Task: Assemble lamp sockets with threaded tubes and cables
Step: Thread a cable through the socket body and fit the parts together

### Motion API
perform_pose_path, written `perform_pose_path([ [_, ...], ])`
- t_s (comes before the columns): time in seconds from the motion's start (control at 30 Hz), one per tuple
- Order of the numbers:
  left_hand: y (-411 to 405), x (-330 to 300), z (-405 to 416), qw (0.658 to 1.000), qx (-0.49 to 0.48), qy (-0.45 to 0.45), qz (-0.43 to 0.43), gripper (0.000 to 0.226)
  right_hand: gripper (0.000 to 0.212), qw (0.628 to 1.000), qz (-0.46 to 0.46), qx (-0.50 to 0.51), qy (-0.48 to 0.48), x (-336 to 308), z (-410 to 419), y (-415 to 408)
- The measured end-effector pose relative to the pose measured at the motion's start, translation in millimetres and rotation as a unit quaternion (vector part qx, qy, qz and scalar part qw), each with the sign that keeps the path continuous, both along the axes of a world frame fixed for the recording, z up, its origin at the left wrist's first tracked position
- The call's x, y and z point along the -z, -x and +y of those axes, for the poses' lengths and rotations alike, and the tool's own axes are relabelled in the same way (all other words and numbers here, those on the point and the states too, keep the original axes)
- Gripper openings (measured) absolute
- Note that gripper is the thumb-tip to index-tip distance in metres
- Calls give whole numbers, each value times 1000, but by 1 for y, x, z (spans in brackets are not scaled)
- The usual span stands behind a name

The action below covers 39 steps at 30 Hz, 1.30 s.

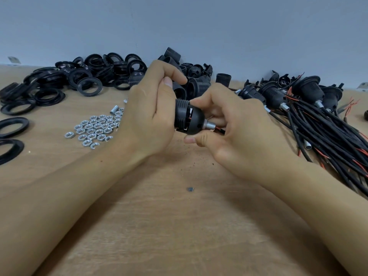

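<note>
Black lamp socket [188, 118] held above wooden table [179, 226], left hand [148, 116] gripping its ribbed end, right hand [237, 128] pinching silver threaded tube [209, 125] with cable, loose nuts [95, 128] left.

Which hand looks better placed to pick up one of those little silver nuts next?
Probably the left hand. The nuts lie on the table just beside its wrist, while the right hand sits on the far side, its fingers at the metal tube of the socket.
</note>
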State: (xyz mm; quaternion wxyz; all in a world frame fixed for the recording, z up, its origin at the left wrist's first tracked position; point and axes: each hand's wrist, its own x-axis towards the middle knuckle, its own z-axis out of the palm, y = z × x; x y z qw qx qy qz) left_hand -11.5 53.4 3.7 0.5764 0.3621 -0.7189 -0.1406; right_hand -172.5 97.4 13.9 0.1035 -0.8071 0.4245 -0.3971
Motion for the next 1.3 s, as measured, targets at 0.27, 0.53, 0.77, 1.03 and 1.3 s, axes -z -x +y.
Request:
perform_pose_path([
  [0.27,-3,-3,-5,994,5,-90,61,23,36,997,-54,-52,-19,-2,-4,5],
  [0.53,-14,-8,-3,993,106,-32,-33,24,31,989,-93,-54,-106,-3,-5,9],
  [0.77,-17,-8,2,985,120,-53,-111,6,34,989,-52,-51,-127,-3,-7,14],
  [1.03,-17,-6,2,972,132,-138,-138,10,36,982,4,-53,-182,0,-13,22],
  [1.3,-15,-8,2,985,104,-102,-87,12,36,973,-30,-30,-227,-1,-18,29],
])
